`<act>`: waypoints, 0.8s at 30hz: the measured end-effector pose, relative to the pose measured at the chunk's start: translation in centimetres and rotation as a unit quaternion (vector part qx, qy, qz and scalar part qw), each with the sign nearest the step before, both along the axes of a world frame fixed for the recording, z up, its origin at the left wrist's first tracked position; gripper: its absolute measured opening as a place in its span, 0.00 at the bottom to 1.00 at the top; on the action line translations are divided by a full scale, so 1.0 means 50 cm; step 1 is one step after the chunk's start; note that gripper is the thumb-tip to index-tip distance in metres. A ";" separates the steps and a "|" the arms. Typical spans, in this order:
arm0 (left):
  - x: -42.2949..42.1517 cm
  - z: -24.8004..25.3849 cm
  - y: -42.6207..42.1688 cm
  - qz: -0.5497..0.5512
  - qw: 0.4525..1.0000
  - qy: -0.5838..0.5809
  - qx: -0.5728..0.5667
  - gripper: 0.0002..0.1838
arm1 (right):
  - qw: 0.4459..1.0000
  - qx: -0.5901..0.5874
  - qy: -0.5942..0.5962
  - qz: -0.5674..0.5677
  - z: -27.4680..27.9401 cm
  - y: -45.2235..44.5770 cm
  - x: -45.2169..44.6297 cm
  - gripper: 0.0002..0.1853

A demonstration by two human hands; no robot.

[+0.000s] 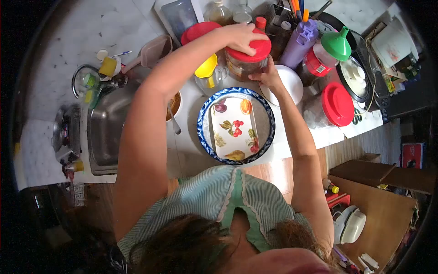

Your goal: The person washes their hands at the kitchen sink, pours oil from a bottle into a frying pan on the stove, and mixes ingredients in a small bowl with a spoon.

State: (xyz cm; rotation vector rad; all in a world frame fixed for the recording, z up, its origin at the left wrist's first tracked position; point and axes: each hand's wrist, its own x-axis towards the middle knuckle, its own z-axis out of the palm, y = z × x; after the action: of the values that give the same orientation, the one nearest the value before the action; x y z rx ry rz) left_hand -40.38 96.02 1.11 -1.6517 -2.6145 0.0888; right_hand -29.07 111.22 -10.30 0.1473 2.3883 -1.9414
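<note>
A clear jar (pixel 241 68) with a red lid (pixel 256 47) stands at the back of the counter. My left hand (pixel 242 39) reaches across and lies over the lid, its fingers curled on the top. Low on the jar's right side is my right hand (pixel 268 76), thumb and fingers pressed around it. Directly in front sits a round dish with a blue-and-white rim (pixel 203 132), and a fruit-patterned tray (pixel 228 134) rests inside. Left of the jar is a yellow-topped clear container (pixel 206 67); a white plate (pixel 289 84) lies to the right.
At left is a metal sink (pixel 107 137), beside a bowl with a spoon (pixel 174 119). Another red lid (pixel 196 32) is behind my left forearm. On the right stand a purple bottle (pixel 299 43), a green funnel (pixel 336 44) and a red-lidded container (pixel 336 105).
</note>
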 end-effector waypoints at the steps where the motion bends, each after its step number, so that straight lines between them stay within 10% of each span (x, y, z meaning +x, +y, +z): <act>1: 0.010 -0.007 0.002 -0.002 0.999 0.039 0.005 0.36 | 1.000 0.003 0.005 -0.006 0.008 -0.007 -0.007 0.57; 5: 0.036 -0.021 0.015 0.060 0.995 0.080 0.002 0.32 | 0.980 -0.018 0.196 -0.014 -0.041 -0.023 -0.035 0.51; 12: 0.078 -0.015 0.084 0.391 0.919 0.035 0.048 0.34 | 0.983 0.138 0.103 -0.056 -0.028 -0.032 -0.045 0.47; 17: 0.021 0.004 0.090 0.363 0.925 0.030 0.105 0.39 | 0.991 0.131 -0.042 -0.002 0.047 0.006 -0.013 0.43; 21: 0.077 0.179 0.028 0.339 0.927 -0.094 0.132 0.39 | 0.918 0.240 0.282 -0.139 0.068 0.060 -0.036 0.19; 24: 0.132 0.230 -0.045 0.315 0.924 0.021 0.217 0.35 | 0.898 0.243 0.365 -0.027 0.160 0.016 -0.072 0.13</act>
State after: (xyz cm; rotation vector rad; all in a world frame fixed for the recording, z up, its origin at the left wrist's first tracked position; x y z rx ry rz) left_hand -33.79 93.78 12.62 -0.6366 -2.7465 -0.3991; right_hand -32.65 112.04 -2.29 -0.6142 3.3300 -1.5360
